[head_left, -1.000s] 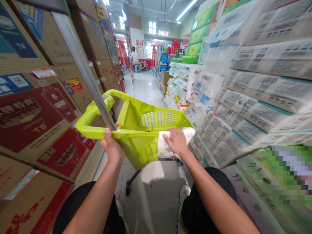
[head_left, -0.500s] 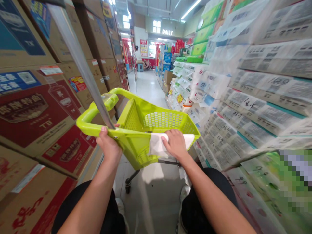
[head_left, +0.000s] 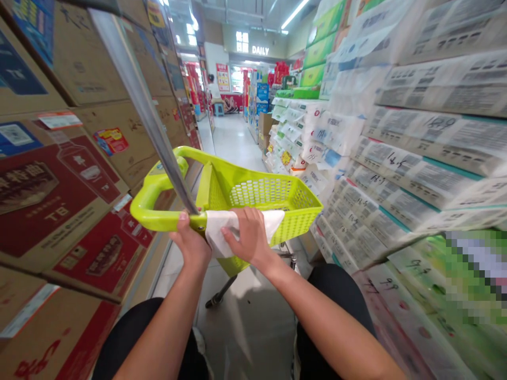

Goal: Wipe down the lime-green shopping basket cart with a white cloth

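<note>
In front of me stands a lime-green plastic shopping cart with a perforated basket and a looped handle. My left hand grips the cart's near side by the handle, its thumb on the rim beside the foot of a metal pole. A white cloth lies folded over the near rim. My right hand is closed over the cloth and presses it to the rim, close to my left hand. Most fingertips of both hands are hidden behind the rim.
Stacked cardboard cartons wall the left side. Piles of packaged tissue line the right, close to the cart. A pale floor aisle runs ahead towards shelves and a small blue stool.
My right hand and the cloth have slid left along the near rim, towards the handle. My left hand still holds the cart, which sits turned slightly differently in view.
</note>
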`<state>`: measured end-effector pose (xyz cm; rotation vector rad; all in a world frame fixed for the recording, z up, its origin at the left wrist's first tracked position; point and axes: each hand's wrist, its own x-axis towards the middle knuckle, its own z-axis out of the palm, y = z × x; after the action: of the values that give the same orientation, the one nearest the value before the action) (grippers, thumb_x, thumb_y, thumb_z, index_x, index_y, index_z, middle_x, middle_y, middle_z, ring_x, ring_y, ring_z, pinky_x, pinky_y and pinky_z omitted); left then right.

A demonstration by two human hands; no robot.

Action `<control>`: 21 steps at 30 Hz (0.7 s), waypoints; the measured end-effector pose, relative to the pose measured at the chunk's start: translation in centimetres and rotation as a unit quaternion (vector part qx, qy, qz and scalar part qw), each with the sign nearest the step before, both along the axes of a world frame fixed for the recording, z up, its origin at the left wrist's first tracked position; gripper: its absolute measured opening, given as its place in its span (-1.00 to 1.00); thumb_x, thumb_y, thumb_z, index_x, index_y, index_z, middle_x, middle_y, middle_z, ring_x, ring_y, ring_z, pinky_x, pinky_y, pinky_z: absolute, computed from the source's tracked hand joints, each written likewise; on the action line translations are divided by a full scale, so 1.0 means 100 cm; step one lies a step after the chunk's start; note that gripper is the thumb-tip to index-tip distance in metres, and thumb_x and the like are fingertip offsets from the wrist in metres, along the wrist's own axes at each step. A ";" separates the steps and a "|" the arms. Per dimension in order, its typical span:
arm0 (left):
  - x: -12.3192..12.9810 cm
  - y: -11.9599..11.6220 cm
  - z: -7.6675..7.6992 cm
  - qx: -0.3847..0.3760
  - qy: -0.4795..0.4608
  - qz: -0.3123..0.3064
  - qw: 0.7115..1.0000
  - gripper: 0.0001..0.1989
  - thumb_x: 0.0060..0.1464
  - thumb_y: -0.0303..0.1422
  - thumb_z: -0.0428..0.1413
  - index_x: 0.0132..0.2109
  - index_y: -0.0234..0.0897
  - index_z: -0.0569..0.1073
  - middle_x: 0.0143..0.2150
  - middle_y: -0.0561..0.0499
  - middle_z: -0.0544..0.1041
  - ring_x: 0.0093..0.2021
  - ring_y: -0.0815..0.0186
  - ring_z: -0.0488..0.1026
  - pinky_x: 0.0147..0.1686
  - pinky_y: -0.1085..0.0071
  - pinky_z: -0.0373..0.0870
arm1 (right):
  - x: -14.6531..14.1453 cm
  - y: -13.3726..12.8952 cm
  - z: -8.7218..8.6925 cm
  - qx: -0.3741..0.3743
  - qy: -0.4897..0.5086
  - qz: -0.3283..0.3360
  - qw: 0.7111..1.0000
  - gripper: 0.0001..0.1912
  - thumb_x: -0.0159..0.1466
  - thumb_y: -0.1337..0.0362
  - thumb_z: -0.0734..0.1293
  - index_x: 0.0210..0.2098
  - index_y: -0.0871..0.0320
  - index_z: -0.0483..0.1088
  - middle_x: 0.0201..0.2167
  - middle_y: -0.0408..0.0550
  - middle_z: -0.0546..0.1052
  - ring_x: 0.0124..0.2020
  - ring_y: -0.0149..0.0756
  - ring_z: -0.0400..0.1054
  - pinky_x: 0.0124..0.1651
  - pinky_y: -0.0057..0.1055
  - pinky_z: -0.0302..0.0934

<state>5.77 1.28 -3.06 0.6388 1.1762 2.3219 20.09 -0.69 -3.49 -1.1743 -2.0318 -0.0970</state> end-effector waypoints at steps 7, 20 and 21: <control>-0.038 0.012 0.006 0.026 -0.005 0.098 0.995 -0.82 0.08 -0.20 0.04 -0.26 -0.20 0.27 -0.38 0.07 0.35 -0.38 0.31 0.43 -0.32 0.30 0.50 | 0.087 0.024 -0.016 -0.046 -0.099 -0.090 0.990 -0.56 0.51 -0.02 0.09 -0.10 0.12 0.46 -0.21 0.05 0.48 -0.12 -0.09 0.29 -0.01 -0.22 0.06; -0.029 -0.001 -0.003 -0.012 0.021 0.079 0.997 -0.73 0.14 -0.08 -0.01 -0.18 -0.16 0.20 -0.30 0.04 0.37 -0.20 0.22 0.48 -0.19 0.23 0.50 | 0.019 0.015 -0.013 -0.016 0.007 -0.084 0.996 -0.64 0.48 0.03 0.16 -0.19 0.13 0.44 -0.22 0.03 0.52 -0.13 -0.10 0.30 0.00 -0.20 0.06; -0.028 -0.003 -0.005 -0.019 0.043 0.045 0.998 -0.72 0.15 -0.05 -0.04 -0.19 -0.15 0.17 -0.30 0.03 0.36 -0.18 0.19 0.48 -0.20 0.20 0.49 | -0.002 0.008 -0.007 -0.015 0.027 -0.049 0.998 -0.66 0.46 0.01 0.18 -0.14 0.12 0.43 -0.20 0.02 0.52 -0.12 -0.10 0.30 0.01 -0.20 0.08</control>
<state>2.95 1.00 -3.57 0.6921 1.3109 2.3615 19.94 0.11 -4.19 -1.2818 -1.9340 -0.0832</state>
